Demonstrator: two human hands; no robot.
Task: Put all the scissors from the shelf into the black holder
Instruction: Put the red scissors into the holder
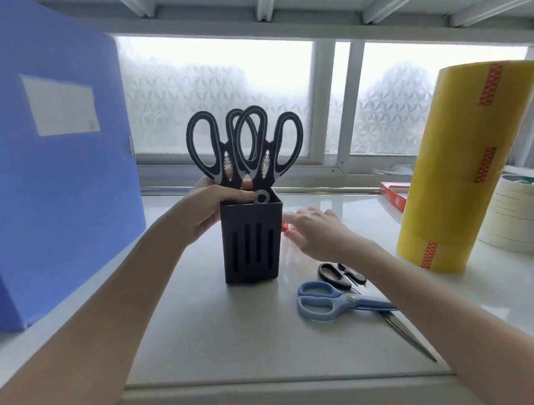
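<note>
A black slotted holder (251,243) stands upright in the middle of the white shelf (235,334). Two pairs of black-and-grey scissors (244,147) stick out of it, handles up. My left hand (213,208) wraps the holder's top left rim and touches those scissors at the pivot. To the right of the holder, my right hand (315,230) hovers low with fingers spread, over a small red thing (287,227) that is mostly hidden. Blue-handled scissors (332,301) and small black-handled scissors (340,274) lie flat at the holder's right front, partly under my right forearm.
A tall blue file box (50,170) stands at the left. A yellow stack of tape rolls (462,167) rises at the right, with white tape rolls (517,217) beside it and a red box (393,194) behind. A frosted window runs along the back.
</note>
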